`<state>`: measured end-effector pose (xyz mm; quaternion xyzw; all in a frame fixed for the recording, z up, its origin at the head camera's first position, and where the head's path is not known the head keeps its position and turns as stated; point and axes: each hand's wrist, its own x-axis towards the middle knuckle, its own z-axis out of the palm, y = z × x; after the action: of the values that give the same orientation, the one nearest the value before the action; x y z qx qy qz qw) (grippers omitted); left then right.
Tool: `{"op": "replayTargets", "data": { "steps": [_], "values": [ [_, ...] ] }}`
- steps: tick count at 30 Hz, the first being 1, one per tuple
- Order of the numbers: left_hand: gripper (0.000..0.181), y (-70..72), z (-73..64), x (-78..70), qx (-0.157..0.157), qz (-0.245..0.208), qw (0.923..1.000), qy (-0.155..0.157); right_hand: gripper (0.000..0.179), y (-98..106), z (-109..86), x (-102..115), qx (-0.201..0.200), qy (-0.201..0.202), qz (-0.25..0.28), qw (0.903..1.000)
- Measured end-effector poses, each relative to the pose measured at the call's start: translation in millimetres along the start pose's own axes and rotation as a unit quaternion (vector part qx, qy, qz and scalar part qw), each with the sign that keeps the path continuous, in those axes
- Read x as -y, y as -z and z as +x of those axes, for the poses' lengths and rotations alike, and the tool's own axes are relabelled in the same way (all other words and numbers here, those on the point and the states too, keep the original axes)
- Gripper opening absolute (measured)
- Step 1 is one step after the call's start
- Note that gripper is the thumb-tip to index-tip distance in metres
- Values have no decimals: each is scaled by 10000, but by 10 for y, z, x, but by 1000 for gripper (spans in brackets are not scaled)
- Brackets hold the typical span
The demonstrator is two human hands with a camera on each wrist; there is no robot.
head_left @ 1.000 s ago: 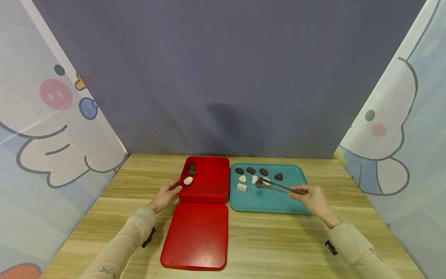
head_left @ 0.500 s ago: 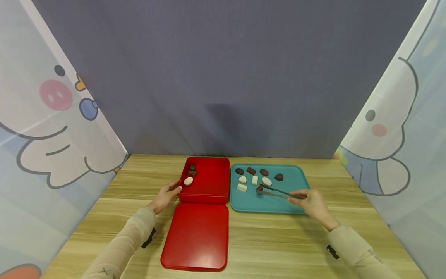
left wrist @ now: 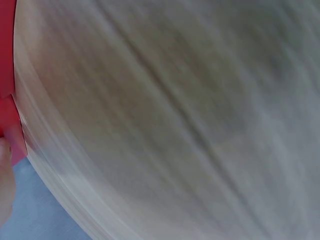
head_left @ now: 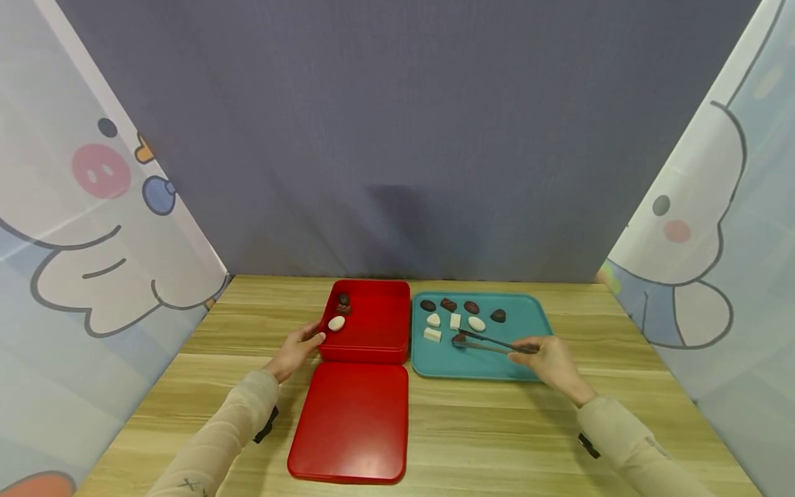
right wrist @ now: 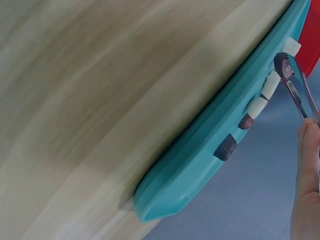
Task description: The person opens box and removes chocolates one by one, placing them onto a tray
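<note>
My right hand holds dark tongs over the front part of a teal tray. The tong tips lie at a brown chocolate, one arm on each side of it; whether they squeeze it I cannot tell. In the right wrist view the same chocolate shows between the tips. My left hand grips the left wall of an open red box, thumb at the rim. Inside, along its left side, lie a white chocolate and two dark ones.
Several dark and white chocolates, among them a white oval and a dark heart-like one, lie on the tray behind the tongs. A red lid lies flat in front of the box. A grey curtain hangs behind the wooden table.
The tongs have come down toward the front of the tray, away from the white oval, then shifted slightly left. The brown chocolate at their tips shifted too. My left hand stays on the box.
</note>
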<state>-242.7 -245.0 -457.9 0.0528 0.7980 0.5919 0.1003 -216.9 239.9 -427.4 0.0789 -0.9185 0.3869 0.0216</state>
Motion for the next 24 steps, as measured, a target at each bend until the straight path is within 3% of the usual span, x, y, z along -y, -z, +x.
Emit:
{"op": "replayTargets", "data": {
  "steps": [24],
  "values": [
    [56,-5,16,25,-51,3,9999,125,24,-86,40,2,9,108,-110,9999]
  ]
}}
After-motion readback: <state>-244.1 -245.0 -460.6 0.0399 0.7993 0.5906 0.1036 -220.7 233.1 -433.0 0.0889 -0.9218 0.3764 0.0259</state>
